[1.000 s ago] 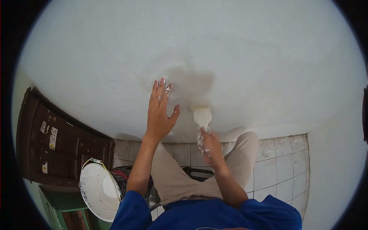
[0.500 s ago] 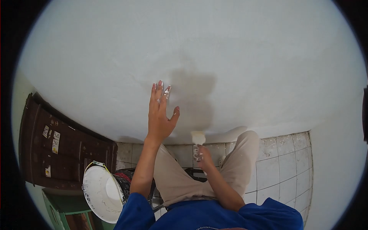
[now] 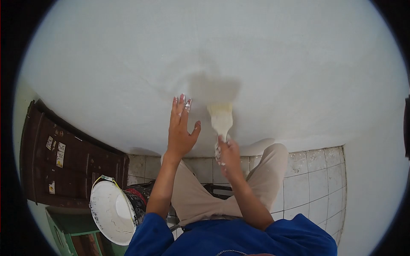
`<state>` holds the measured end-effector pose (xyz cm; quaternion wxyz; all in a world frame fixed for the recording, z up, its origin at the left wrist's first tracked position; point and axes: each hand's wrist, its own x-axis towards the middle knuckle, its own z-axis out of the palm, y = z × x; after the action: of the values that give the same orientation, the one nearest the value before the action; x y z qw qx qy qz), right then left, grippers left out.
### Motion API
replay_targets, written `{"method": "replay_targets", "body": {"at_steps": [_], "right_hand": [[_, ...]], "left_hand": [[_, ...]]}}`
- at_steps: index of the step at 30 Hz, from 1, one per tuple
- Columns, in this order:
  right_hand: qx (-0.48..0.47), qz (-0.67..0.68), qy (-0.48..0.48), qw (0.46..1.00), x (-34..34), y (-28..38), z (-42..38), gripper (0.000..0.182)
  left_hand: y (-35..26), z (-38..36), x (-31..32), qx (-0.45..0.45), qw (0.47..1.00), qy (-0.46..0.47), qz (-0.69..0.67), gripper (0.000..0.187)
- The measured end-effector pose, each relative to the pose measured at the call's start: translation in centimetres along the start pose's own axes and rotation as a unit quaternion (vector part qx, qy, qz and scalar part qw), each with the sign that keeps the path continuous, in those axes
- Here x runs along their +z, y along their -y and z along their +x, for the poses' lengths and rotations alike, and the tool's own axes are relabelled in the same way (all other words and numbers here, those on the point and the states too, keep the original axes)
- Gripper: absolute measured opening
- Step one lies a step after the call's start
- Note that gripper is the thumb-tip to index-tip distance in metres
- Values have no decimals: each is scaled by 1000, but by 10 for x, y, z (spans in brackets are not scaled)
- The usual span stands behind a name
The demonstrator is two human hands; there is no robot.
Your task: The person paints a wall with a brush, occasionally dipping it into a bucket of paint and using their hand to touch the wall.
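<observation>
My left hand (image 3: pixel 181 130) is raised at the pale wall (image 3: pixel 128 55), its fingers stretched out and spotted with white paint. Whether its palm touches the wall cannot be made out. To its right, my right hand (image 3: pixel 228 157) is wrapped round the handle of a wide paintbrush (image 3: pixel 221 119). The brush points up, its pale yellowish bristles at the wall, just under a dark shadow. White paint marks the handle and the fingers of that hand.
A white bucket (image 3: pixel 112 212) with a yellowish handle stands at the lower left, beside a dark bundle. Behind it is a brown wooden door (image 3: pixel 68 160) with stickers. Grey-white floor tiles (image 3: pixel 314 183) meet the wall at the lower right, past my knee.
My right hand has moved up with the paintbrush, from low near the floor's edge to higher on the wall. My left hand has shifted slightly to the right.
</observation>
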<state>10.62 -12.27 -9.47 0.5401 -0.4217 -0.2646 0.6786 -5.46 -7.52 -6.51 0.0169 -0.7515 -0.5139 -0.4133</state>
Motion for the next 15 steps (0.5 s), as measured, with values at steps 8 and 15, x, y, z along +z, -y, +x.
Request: {"method": "replay_targets", "body": {"at_steps": [8, 15], "right_hand": [[-123, -174, -132, 968, -45, -53, -15, 23], [-290, -185, -54, 937, 24, 37, -14, 30]], "left_hand": [[26, -31, 14, -26, 995, 74, 56, 71], [11, -35, 18, -38, 998, 39, 17, 71]]}}
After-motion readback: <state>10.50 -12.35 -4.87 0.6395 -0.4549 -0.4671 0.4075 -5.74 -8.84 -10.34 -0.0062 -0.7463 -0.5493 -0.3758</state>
